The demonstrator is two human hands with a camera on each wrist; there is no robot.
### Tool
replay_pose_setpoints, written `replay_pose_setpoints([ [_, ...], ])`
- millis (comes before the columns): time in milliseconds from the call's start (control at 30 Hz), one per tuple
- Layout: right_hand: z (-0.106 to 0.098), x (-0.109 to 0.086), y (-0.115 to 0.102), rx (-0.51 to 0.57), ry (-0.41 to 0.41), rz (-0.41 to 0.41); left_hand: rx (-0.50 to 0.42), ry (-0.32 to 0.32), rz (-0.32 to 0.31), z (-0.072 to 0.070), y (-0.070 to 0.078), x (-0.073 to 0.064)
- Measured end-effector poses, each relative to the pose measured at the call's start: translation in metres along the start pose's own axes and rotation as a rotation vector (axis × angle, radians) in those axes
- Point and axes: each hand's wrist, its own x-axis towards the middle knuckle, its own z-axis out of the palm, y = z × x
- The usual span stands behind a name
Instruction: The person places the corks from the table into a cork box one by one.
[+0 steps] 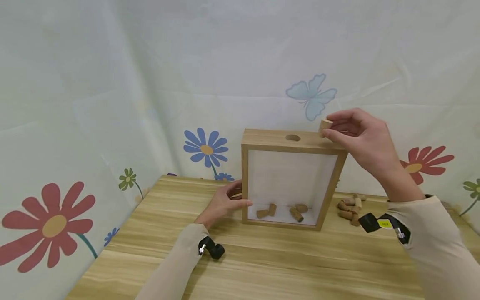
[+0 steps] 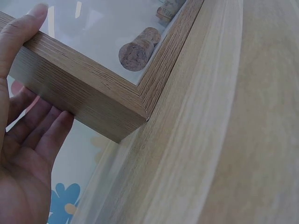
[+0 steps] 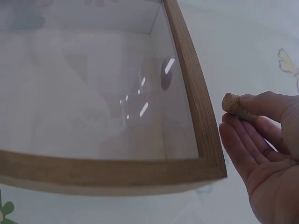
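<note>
A wooden shadow box (image 1: 262, 138) with a clear front stands upright on the table, a round hole in its top edge. Several wine corks (image 1: 296, 214) lie at the bottom inside it. My left hand (image 1: 222, 203) holds the box by its left side, thumb (image 2: 35, 16) on the front frame and fingers against the outer side. Between thumb and fingers, my right hand (image 1: 369, 139) pinches a single cork (image 1: 324, 126) at the top right corner, to the right of the hole. The right wrist view shows that cork (image 3: 236, 106) just off the frame's edge.
A small pile of loose corks (image 1: 348, 209) lies on the wood-grain table (image 1: 262, 262), right of the box. Behind the table hangs a pale cloth (image 1: 225, 62) printed with flowers and a butterfly.
</note>
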Motion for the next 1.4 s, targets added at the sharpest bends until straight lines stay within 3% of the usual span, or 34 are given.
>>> replay_pose_setpoints([
  [433,0.036,0.017,-0.015,0.037,-0.101,-0.046,-0.032,-0.004,-0.003,0.000,0.001,-0.001],
  [667,0.051,0.022,-0.016,-0.019,-0.123,-0.051,-0.038,0.001,-0.005,0.001,0.002,-0.002],
  [1133,0.057,0.019,-0.015,-0.077,-0.111,-0.159,-0.020,-0.008,-0.001,0.000,0.002,-0.001],
  [1400,0.053,0.018,-0.015,-0.096,-0.124,-0.140,-0.018,-0.007,0.000,0.000,0.003,-0.001],
])
